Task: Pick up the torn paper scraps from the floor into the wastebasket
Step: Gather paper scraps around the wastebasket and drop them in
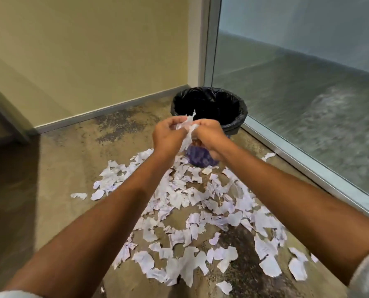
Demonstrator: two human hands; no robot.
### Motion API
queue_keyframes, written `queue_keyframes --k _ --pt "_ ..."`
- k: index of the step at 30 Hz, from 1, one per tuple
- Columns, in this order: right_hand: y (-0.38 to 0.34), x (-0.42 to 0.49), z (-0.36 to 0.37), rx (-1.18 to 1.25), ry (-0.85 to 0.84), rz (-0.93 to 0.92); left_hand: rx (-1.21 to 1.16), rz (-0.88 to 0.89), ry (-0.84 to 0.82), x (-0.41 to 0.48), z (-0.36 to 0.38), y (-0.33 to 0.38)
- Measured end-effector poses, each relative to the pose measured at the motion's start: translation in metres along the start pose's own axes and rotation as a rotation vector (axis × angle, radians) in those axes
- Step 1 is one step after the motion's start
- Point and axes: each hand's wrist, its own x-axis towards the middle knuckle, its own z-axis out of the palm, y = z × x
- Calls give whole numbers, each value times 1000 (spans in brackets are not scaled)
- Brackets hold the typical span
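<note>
Honestly, I'm worrying a bit: left hand [168, 136] and right hand [210, 139] are both clutching one wad of scraps [188, 125] just short of the wastebasket [242, 114], so I'm guessing loose bits are going to be dropping back among the floor scraps [200, 211].

Yellow wall [89, 50] left — glass panel [297, 82] right; stained concrete floor [76, 151].

The wastebasket [242, 117] stands in the far corner of the floor [71, 160], wall [93, 50] to its left, glass panel [297, 82] to its right. Paper scraps [192, 211] lie spread before it. Above them, left hand [168, 136] and right hand [209, 136] meet, held scraps [186, 125] between them
</note>
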Motion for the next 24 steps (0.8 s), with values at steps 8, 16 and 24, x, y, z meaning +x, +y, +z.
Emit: queue_keyframes --k 8,16,24 --pt "-65 66 -42 160 72 -27 -100 52 -66 61 52 63" --pt "-38 116 -59 224 134 19 11 35 -106 101 107 39" --pt "-15 143 -67 162 158 133 126 -4 -88 113 124 13"
